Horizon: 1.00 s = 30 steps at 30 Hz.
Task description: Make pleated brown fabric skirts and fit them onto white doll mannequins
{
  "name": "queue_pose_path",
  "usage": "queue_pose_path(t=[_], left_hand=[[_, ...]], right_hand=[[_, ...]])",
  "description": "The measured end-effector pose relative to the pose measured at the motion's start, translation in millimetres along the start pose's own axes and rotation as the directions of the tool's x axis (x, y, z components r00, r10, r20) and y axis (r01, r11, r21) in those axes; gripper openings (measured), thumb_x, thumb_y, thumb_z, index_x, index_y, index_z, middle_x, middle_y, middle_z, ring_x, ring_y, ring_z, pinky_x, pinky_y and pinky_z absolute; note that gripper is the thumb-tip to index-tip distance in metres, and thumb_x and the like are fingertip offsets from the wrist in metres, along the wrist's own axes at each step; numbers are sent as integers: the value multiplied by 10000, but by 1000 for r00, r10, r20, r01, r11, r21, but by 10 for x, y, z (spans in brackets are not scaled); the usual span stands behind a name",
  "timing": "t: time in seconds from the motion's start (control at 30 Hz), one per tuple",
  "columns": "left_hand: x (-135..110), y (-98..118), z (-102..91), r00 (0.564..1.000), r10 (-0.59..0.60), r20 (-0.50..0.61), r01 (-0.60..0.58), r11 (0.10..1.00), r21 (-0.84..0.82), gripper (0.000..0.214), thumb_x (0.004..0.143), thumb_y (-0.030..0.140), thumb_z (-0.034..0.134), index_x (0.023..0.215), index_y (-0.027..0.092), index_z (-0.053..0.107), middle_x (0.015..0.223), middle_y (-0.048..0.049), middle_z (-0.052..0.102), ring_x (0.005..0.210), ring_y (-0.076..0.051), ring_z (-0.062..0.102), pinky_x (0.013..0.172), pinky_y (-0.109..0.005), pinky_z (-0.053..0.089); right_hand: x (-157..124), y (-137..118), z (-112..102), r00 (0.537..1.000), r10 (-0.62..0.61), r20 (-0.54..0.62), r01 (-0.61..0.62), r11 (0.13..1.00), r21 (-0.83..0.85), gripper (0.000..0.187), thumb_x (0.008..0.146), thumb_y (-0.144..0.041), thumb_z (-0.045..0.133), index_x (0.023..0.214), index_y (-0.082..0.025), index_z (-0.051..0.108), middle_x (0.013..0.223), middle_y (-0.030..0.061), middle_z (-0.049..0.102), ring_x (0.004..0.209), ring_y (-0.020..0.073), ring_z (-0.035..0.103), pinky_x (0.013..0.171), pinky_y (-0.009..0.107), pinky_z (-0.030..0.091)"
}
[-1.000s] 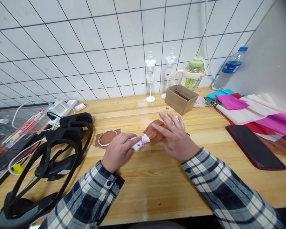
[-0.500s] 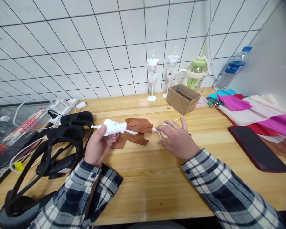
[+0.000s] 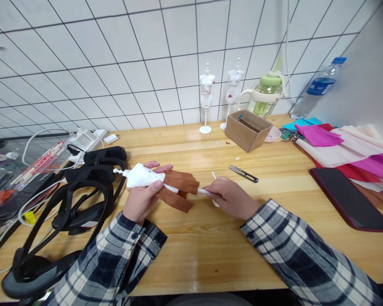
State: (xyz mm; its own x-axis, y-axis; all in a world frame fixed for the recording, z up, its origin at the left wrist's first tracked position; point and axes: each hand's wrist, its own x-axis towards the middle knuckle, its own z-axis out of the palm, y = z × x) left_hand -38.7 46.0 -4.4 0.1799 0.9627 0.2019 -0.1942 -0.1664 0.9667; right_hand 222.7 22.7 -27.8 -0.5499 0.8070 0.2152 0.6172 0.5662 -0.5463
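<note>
A small white dress form (image 3: 143, 175) lies sideways in my left hand (image 3: 143, 199), thumb pressed on its waist end and fingertips showing behind it. Brown fabric (image 3: 180, 182) wraps the lower part and hangs off in loose flaps, with a bit of white showing between them. My right hand (image 3: 228, 196) is closed around the white stand rod (image 3: 203, 191) that comes out past the fabric. Part of the white round base shows beside and under those fingers. Thread snips (image 3: 243, 173) lie on the table just beyond my right hand.
Two more dress forms (image 3: 206, 98) stand by the tiled wall, beside a cardboard box (image 3: 248, 130), a cup (image 3: 265, 95) and a water bottle (image 3: 319, 89). Coloured fabrics (image 3: 347, 144) and a phone (image 3: 351, 199) lie at right. Black headsets (image 3: 92, 187) and cables crowd the left.
My left hand has shifted its hold toward the dress form's waist. My right hand, open before, has closed on the rod. The thread snips have come into full view.
</note>
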Motion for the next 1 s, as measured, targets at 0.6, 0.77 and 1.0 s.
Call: queue_pose_path(t=[0.6,0.77,1.0], left_hand=[[25,92,-183,995,75,69,-80,993,82,485,656,274,843,1080,218,615,1060,-84,726,1093,-277,640,1000,-442,476],[32,96,-202,991,100,84,-109,989,103,438,646,261,849,1019,213,624,1038,-79,727,1102,-278,641,1020,-432,469],[47,47,-172,1000,20,12,-21,995,98,448,636,299,852,1016,225,626,1073,-80,727,1098,-289,649,975,-413,505]], right_hand=[[-1,92,61,1000,-8,-4,8,979,201,267,889,-126,500,1039,-184,713,795,40,671,786,172,571,743,285,400],[-8,109,49,1000,-18,13,16,988,154,271,881,-118,502,1033,-187,716,804,42,673,804,180,564,764,302,396],[-10,80,22,1000,9,4,-9,998,56,274,918,-174,480,1070,-195,707,812,47,682,797,186,558,745,306,395]])
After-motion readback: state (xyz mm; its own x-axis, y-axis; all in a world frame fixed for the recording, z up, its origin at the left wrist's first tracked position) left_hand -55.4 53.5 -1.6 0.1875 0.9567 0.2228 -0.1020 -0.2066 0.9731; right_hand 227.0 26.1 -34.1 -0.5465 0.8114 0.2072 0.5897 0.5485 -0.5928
